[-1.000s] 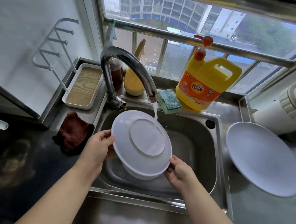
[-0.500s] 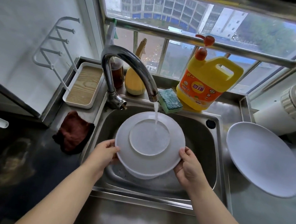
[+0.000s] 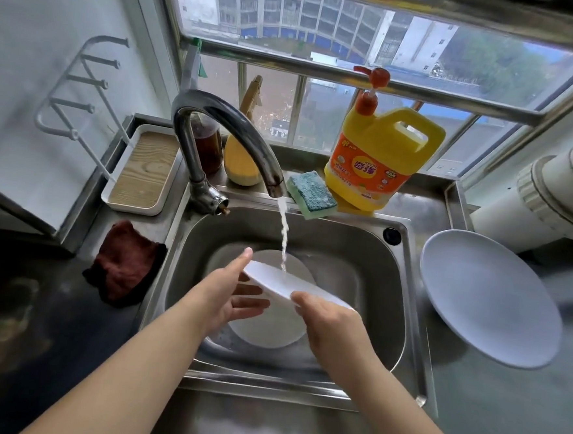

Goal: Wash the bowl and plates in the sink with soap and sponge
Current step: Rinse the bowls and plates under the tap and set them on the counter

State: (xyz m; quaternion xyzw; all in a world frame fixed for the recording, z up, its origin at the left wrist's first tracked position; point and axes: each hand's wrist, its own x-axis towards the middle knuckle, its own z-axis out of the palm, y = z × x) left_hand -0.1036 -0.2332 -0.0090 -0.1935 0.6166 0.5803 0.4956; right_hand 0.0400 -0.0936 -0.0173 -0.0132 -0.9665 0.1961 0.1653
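Observation:
I hold a white plate point(image 3: 274, 280) tilted almost edge-on over the steel sink point(image 3: 405, 293). Tap water point(image 3: 283, 233) falls on its upper face. My left hand point(image 3: 228, 297) supports the plate's left edge with straight fingers, the index along the rim and the others beneath. My right hand point(image 3: 328, 321) grips the near right rim. Under the plate a second white round dish point(image 3: 263, 330) lies on the sink floor, partly hidden; I cannot tell whether it is the bowl. A green sponge point(image 3: 312, 193) and a yellow soap bottle point(image 3: 373, 162) sit on the ledge behind the sink.
A large white plate point(image 3: 486, 295) lies on the counter right of the sink. The curved faucet point(image 3: 230, 124) arches over the basin's back left. A dark red cloth point(image 3: 126, 263) and a white tray with a wooden base point(image 3: 142, 169) are on the left counter.
The plate was held flat with its underside up under the stream. It is now tipped steeply, its left edge raised, and the dish beneath it rests on the sink floor.

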